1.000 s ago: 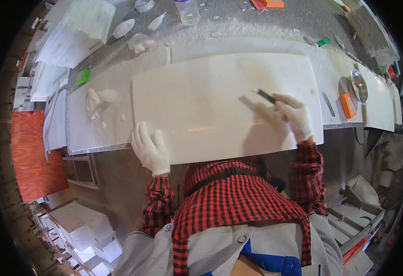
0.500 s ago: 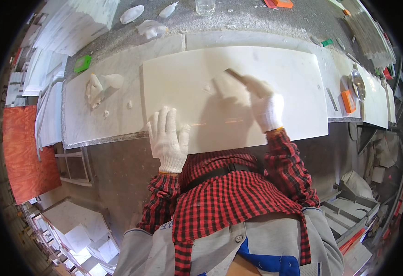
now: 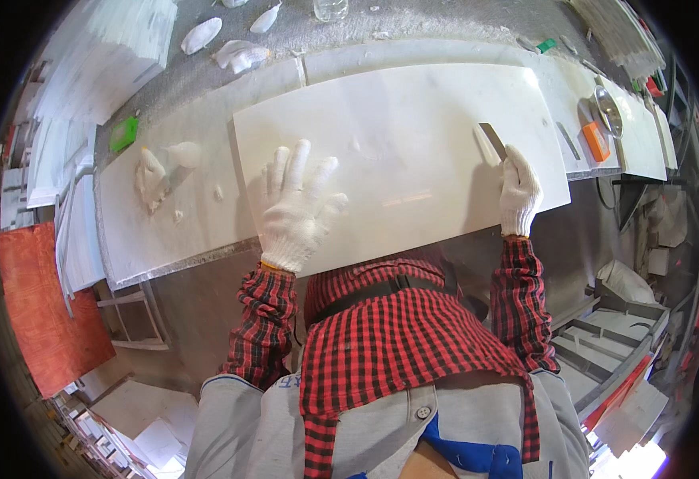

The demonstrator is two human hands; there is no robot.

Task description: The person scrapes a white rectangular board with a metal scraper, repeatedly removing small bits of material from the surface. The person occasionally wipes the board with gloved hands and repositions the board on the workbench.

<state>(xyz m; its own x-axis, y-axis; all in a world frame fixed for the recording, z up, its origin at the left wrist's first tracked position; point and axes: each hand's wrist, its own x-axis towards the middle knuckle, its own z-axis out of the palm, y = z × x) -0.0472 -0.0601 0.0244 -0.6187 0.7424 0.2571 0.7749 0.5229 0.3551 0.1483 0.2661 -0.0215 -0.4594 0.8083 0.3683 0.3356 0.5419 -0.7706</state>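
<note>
A large, glossy white stone slab (image 3: 413, 132) lies flat in front of me. My left hand (image 3: 295, 211), in a white knit glove, is over its left part with the fingers spread and nothing in them. Near the slab's right edge, my gloved right hand (image 3: 519, 191) is closed on a thin, dark, flat blade (image 3: 492, 140). The blade points up and away from the fingers, and its reflection shows in the glossy surface. Whether its lower end touches the slab, I cannot tell.
A crumpled white glove (image 3: 151, 180) and a green box (image 3: 123, 134) are on the bench (image 3: 190, 239) at left. To the right are an orange box (image 3: 595, 142), a metal bowl (image 3: 607, 112) and a dark strip (image 3: 567, 140). Stacked slabs (image 3: 114, 60) stand at the back left.
My right hand has moved right with the blade, from mid-slab toward the right edge. My left hand's fingers have spread wider. The view has turned slightly.
</note>
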